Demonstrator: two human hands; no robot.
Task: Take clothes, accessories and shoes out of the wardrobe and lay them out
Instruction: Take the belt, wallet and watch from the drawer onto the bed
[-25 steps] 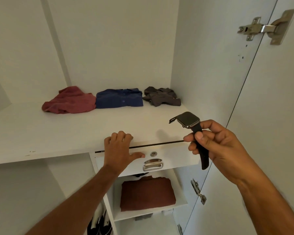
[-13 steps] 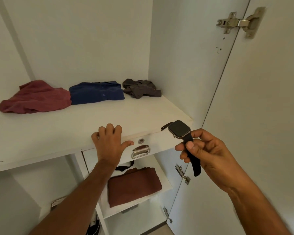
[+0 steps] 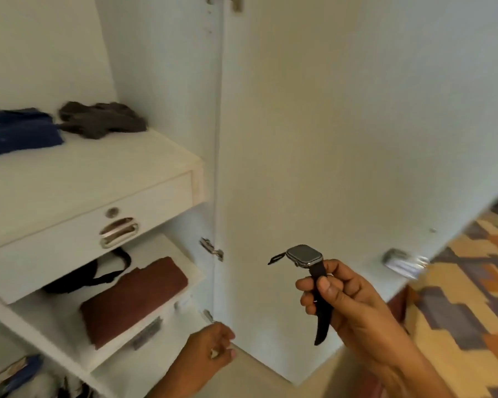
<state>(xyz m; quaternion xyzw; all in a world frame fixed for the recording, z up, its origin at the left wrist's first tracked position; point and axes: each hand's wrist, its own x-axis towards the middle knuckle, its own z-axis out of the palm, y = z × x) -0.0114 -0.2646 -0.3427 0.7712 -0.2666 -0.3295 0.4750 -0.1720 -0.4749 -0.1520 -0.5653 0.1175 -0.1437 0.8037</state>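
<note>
Lifted off the drawer front (image 3: 78, 222) since a moment ago: left hand (image 3: 210, 351), now low beside the edge of the wardrobe door (image 3: 328, 139), fingers loosely curled, nothing seen in its grip, blurred. Swung rightward too, the whole view, bringing in a patterned rug (image 3: 465, 297) and cutting the red garment out of frame. Held up in front of the door by the right hand (image 3: 354, 300): watch (image 3: 303, 255), strap pinched between thumb and curled fingers, face tilted up, lower strap dangling. On the upper shelf (image 3: 98, 168), a blue garment (image 3: 18, 130) cropped at the left edge and a grey bundle (image 3: 101, 119), both smeared. Below the drawer, a folded maroon cloth (image 3: 133, 300) and a dark strap (image 3: 87, 275), mostly hidden. Bottom-left items too blurred to name.
</note>
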